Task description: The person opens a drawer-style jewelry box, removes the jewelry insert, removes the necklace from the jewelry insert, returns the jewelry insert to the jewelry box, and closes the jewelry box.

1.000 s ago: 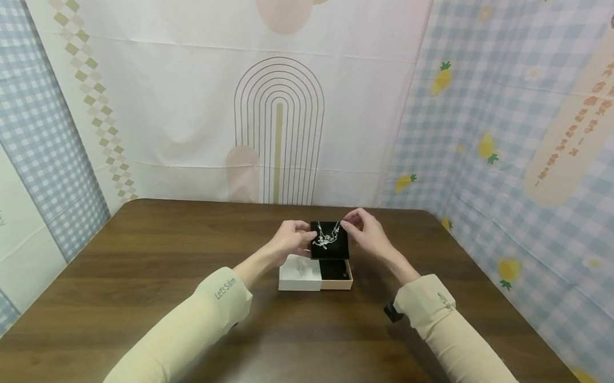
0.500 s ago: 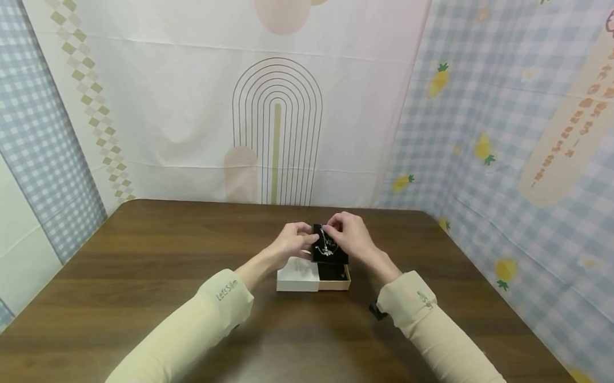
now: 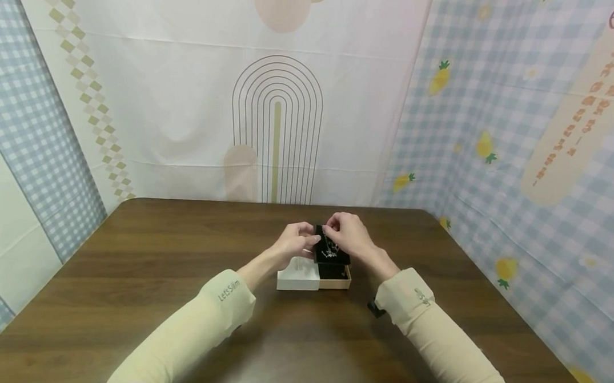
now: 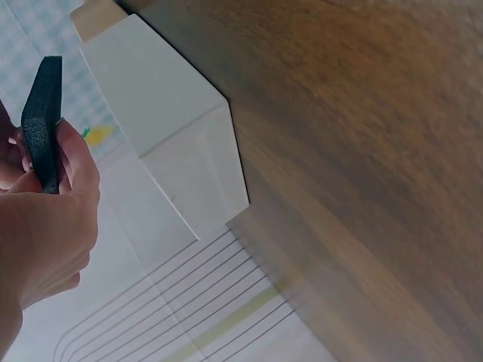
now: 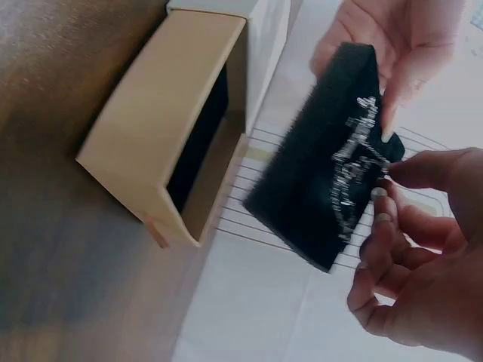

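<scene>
My left hand [image 3: 294, 240] grips a thin black foam pad [image 5: 302, 166] by its left edge, thumb on the face, and holds it tilted above an opened box. A silver necklace [image 5: 349, 166] with small sparkling pieces lies across the pad's face. With thumb and forefinger my right hand [image 3: 353, 234] pinches the necklace near the pad's upper edge. In the left wrist view the pad shows edge-on between the fingers. Just below stands the box: a white sleeve [image 3: 296, 279] with a tan drawer [image 5: 158, 98] pulled out to the right, black inside.
The box stands on a brown wooden table [image 3: 195, 230]. Behind the table hangs a white cloth [image 3: 180, 105] with an arch print, and a blue checked cloth [image 3: 493, 217] with pineapples runs along the right side. A small ribbon tab [image 5: 157, 232] sticks out of the drawer.
My right hand has moved left from the pad's upper right corner, over its face, to the necklace near the upper edge. The necklace has shifted on the pad. My left hand has barely moved.
</scene>
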A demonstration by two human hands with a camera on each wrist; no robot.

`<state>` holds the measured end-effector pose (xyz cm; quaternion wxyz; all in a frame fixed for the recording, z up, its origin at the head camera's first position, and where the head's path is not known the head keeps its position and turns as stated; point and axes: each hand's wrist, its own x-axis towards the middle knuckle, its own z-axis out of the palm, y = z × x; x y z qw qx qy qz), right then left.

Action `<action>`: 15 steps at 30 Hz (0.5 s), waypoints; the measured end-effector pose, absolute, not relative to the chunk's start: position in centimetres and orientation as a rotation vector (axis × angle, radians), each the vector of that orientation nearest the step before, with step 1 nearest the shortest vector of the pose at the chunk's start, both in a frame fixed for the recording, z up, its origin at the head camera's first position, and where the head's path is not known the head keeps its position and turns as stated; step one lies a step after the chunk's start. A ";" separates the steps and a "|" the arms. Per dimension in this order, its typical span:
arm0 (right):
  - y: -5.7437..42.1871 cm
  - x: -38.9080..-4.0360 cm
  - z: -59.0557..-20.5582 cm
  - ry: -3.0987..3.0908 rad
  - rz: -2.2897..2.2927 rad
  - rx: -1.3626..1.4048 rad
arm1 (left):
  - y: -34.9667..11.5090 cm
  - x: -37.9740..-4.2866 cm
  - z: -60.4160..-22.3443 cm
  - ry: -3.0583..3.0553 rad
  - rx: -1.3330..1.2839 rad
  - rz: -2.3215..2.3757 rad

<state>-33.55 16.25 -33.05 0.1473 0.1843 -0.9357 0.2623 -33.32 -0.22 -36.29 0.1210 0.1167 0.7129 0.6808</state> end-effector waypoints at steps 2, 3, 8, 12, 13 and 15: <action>16.2 -33.6 -32.8 -2.752 0.681 0.525 | -0.1 -33.3 -36.3 2.092 0.340 1.985; 16.2 -33.6 -32.7 -2.778 0.643 0.526 | -0.1 -33.3 -36.3 2.095 0.342 1.984; 16.4 -33.5 -32.2 -2.840 0.586 0.543 | 0.0 -33.2 -36.2 2.102 0.349 1.973; 16.6 -33.3 -32.1 -2.826 0.654 0.533 | -0.1 -33.2 -36.1 2.104 0.346 1.967; 16.7 -33.3 -32.1 -2.822 0.669 0.536 | -0.1 -33.2 -36.1 2.104 0.339 1.966; 16.8 -33.2 -32.2 -2.825 0.682 0.542 | -0.1 -33.3 -36.1 2.108 0.334 1.964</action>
